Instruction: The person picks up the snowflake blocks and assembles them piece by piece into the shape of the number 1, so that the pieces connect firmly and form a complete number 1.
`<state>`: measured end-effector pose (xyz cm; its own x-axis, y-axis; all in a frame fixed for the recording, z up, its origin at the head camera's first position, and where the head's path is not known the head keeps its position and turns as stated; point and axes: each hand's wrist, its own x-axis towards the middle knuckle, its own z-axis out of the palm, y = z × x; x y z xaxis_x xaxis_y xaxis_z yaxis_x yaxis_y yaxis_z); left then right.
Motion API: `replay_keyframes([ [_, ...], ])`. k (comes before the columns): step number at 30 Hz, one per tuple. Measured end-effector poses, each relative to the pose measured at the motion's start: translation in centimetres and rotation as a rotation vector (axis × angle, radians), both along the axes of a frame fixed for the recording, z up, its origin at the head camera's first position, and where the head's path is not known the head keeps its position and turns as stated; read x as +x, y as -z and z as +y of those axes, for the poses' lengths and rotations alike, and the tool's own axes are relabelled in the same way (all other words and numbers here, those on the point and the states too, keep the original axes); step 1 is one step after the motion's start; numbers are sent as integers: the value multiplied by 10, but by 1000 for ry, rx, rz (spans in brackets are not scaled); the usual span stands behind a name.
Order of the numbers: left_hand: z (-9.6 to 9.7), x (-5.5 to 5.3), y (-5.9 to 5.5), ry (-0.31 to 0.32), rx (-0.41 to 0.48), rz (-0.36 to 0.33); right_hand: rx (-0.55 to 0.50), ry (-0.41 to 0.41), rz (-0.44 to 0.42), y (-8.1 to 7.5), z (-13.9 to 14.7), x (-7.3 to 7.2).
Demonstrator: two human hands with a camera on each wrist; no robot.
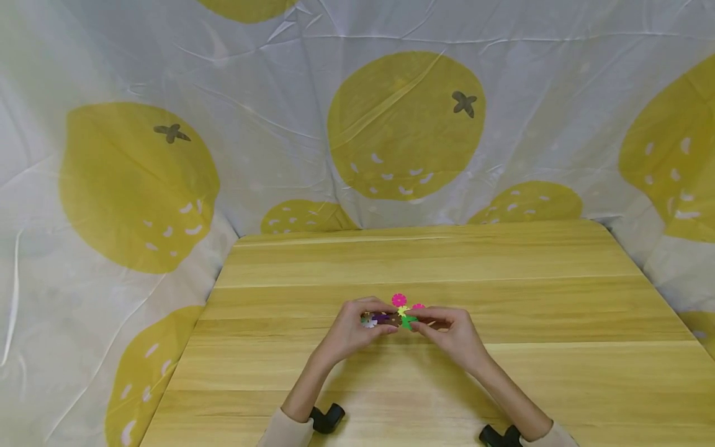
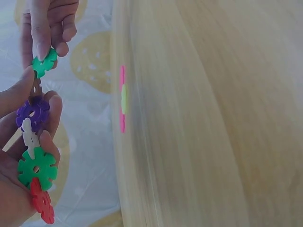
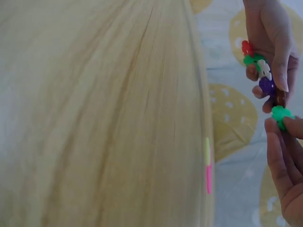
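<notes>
My left hand holds a chain of interlocking notched plastic discs. In the left wrist view a red disc, a green disc, a white disc and a purple disc run along the palm and fingers. My left thumb and fingers pinch a brown disc at the chain's far end. My right hand pinches a second green disc between thumb and fingers, its edge right at the brown one. Whether their slots are joined I cannot tell.
Pink discs and a yellow disc lie on the wooden table just beyond the hands. Black fittings sit beside both wrists. A lemon-patterned cloth hangs behind the table and along its sides.
</notes>
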<state>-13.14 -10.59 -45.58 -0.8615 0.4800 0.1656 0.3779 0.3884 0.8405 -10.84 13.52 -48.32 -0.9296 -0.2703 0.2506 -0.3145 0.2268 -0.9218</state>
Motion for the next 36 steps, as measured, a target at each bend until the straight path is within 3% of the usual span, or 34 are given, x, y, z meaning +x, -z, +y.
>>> replay_keyframes([
  [19,0,1,1,33,52,-52,95,19,129,-3,-2,3],
  [25,0,0,0,22,100,-100,12,78,99,-2,-2,5],
  [31,-1,1,-2,11,115,-107,-174,-25,16,-5,-1,5],
  [36,-2,2,-4,16,140,-110,-228,-92,40,-5,-2,5],
])
